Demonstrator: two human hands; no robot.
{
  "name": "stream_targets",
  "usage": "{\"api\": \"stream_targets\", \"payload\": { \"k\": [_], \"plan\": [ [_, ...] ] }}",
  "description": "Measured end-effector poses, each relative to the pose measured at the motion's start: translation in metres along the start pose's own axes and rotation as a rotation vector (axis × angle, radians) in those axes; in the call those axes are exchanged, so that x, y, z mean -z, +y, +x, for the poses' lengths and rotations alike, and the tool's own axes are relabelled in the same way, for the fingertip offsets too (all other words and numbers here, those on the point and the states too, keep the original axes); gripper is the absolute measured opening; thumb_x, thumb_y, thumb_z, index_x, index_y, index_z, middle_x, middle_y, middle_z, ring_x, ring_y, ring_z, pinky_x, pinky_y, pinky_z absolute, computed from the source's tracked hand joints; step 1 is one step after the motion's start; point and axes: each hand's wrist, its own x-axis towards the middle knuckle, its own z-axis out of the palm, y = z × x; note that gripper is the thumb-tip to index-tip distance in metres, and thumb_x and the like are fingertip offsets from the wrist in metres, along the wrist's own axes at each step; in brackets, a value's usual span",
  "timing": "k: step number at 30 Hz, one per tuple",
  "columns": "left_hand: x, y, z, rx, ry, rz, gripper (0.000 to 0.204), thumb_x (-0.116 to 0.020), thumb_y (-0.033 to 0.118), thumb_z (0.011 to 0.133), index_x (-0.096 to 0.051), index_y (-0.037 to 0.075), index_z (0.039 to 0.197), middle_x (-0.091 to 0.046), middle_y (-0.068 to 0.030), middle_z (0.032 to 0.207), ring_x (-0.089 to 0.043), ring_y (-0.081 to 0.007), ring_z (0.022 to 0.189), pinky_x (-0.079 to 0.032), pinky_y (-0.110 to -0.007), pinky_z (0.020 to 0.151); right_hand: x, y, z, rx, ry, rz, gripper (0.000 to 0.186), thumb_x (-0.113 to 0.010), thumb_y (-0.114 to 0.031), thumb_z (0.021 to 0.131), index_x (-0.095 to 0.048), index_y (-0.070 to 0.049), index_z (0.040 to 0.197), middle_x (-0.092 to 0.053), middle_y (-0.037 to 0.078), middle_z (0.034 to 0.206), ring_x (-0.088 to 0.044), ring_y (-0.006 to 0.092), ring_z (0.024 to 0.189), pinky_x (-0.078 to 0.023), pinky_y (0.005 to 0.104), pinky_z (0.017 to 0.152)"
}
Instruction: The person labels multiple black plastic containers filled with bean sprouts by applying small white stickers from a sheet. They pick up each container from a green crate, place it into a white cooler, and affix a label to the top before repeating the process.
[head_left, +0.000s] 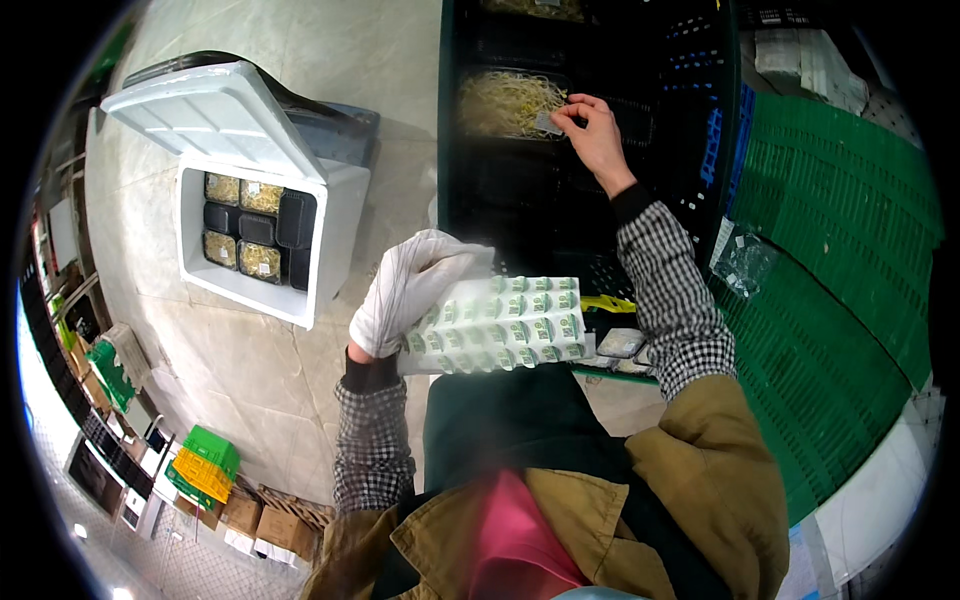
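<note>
My left hand [412,290], in a white glove, is closed on a sheet of stickers [515,325]. The sheet carries rows of small green-and-white labels and is held in front of my body. My bare right hand [594,138] reaches out to a black tray of bean sprouts [508,100]. Its thumb and forefinger pinch a small pale label [548,122] at the tray's right edge. The tray lies inside a large dark crate [449,170], among black trays. Another tray of sprouts [540,8] shows at the crate's far end.
On the floor at left stands a white foam box [340,240], lid tipped open, holding several trays, some with sprouts. Green slatted crates [830,250] fill the right side, a clear plastic bag [745,262] on them. Wrapped packs [622,343] lie near my body. Cardboard boxes [283,530] stand lower left.
</note>
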Motion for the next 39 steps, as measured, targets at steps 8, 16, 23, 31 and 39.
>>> {"api": "stream_targets", "payload": {
  "k": [8, 16, 23, 31, 39],
  "plan": [
    [0.001, 0.011, -0.009, 0.287, 0.283, -0.372, 0.026, -0.063, 0.012, 0.094, -0.064, -0.005, 0.113, -0.068, -0.0042, 0.096, -0.061, -0.0075, 0.084, -0.05, -0.021, 0.076, -0.052, 0.026, 0.021, 0.009, 0.106, -0.251, 0.024, -0.072, -0.026, 0.081, -0.072, -0.009, 0.097, -0.055, 0.007, 0.121, -0.047, 0.0268, 0.116, -0.035, 0.0401, 0.099],
    [-0.001, 0.008, -0.01, 0.219, 0.34, -0.167, 0.024, -0.062, 0.008, 0.093, -0.065, -0.004, 0.113, -0.069, -0.0051, 0.098, -0.061, -0.0083, 0.086, -0.05, -0.022, 0.076, -0.059, 0.035, 0.012, -0.075, 0.345, -0.267, 0.082, -0.078, -0.042, 0.075, -0.039, -0.008, 0.139, -0.046, 0.017, 0.13, -0.039, 0.0342, 0.124, -0.031, 0.0486, 0.102],
    [0.0, 0.006, -0.014, 0.053, 0.359, 0.007, 0.023, -0.064, 0.01, 0.091, -0.067, 0.003, 0.113, -0.071, -0.0082, 0.088, -0.063, -0.0086, 0.077, -0.05, -0.023, 0.07, -0.034, 0.039, 0.024, -0.009, 0.218, -0.24, 0.082, -0.077, -0.048, 0.075, -0.043, -0.008, 0.138, -0.048, 0.013, 0.128, -0.045, 0.0326, 0.12, -0.043, 0.0444, 0.096],
    [-0.012, 0.016, -0.013, -0.127, 0.389, 0.253, 0.022, -0.064, 0.009, 0.09, -0.068, 0.006, 0.111, -0.069, -0.011, 0.082, -0.062, -0.0091, 0.068, -0.049, -0.024, 0.064, 0.048, -0.126, -0.056, 0.578, -0.73, 0.314, 0.013, -0.071, -0.013, 0.083, -0.072, -0.005, 0.092, -0.066, 0.004, 0.098, -0.059, 0.0178, 0.092, -0.046, 0.0298, 0.084],
    [-0.016, -0.011, -0.015, 0.029, 0.448, -0.004, 0.022, -0.064, 0.009, 0.091, -0.067, 0.001, 0.112, -0.07, -0.007, 0.092, -0.061, -0.0071, 0.08, -0.051, -0.023, 0.072, 0.044, -0.147, -0.089, 0.764, -0.501, 0.158, 0.01, -0.073, -0.016, 0.078, -0.066, -0.011, 0.083, -0.064, -0.002, 0.09, -0.056, 0.0155, 0.088, -0.039, 0.031, 0.085]
  ]
}}
